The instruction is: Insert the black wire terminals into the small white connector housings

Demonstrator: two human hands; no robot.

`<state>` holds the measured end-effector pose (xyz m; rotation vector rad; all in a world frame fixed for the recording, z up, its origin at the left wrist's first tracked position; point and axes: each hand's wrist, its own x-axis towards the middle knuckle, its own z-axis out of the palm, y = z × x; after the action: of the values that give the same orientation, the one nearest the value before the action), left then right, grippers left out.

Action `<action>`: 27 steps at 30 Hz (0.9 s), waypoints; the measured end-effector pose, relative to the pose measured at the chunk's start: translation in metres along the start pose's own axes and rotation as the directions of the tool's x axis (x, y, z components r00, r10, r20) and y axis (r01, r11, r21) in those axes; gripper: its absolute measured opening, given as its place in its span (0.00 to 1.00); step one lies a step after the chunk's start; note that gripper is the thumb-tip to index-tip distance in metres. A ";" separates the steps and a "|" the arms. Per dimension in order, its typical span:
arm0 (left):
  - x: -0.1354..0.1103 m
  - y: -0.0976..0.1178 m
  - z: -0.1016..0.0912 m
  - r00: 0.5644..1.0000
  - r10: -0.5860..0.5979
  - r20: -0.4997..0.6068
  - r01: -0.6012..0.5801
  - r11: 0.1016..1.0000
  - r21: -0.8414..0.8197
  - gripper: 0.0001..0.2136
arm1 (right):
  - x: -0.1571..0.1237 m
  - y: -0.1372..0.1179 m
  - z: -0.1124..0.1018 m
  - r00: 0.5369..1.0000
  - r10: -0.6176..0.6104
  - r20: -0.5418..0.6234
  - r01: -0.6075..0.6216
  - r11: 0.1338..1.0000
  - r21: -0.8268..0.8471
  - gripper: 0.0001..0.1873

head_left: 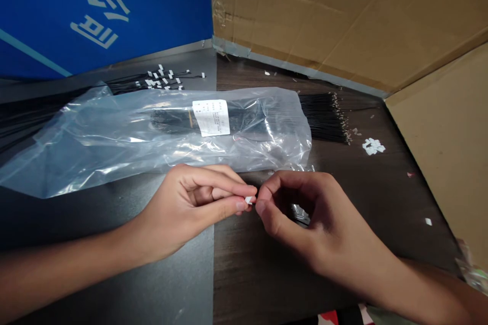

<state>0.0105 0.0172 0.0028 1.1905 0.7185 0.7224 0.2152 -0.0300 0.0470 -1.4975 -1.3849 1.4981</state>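
Between the thumb and index finger of my left hand point(198, 200) is a small white connector housing point(248, 200), its end peeking out past the fingertips. My right hand point(308, 213) meets it from the right with thumb and index finger pinched together; whatever they hold is too small and covered to make out. Just beyond both hands lies a clear plastic bag point(152, 150) with a white printed label point(211, 118). Black wires point(322, 118) with bare metal tips stick out of its right end. A small pile of white connector housings point(373, 146) sits farther right.
Black wires ending in white connectors point(160, 80) lie behind the bag at left. A blue panel point(46, 5) and brown cardboard point(324, 15) wall off the back and right. One loose white piece point(428, 222) lies near the table's right edge.
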 end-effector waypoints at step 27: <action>0.000 -0.004 -0.004 1.000 0.000 0.014 0.000 1.000 -0.028 0.11 | -0.003 -0.001 0.000 0.999 -0.044 -0.017 0.043 0.998 -0.040 0.04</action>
<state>0.0078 0.0179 -0.0021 1.1686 0.6946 0.7217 0.2160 -0.0326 0.0490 -1.4918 -1.4357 1.4354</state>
